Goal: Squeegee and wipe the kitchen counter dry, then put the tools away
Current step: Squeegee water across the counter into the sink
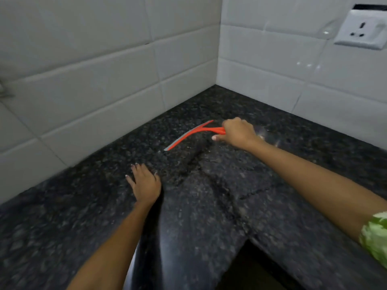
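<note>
A red squeegee with a grey rubber blade lies against the dark speckled granite counter, its blade running from the corner side down to the left. My right hand grips its handle, fingers curled round it. My left hand rests flat on the counter nearer to me, fingers spread and straight. Wet streaks and water lines show on the stone in front of the blade.
White tiled walls meet in a corner just behind the squeegee. A white power socket sits on the right wall. The counter's inner edge drops to a dark opening at the bottom. A green patterned sleeve shows at the right.
</note>
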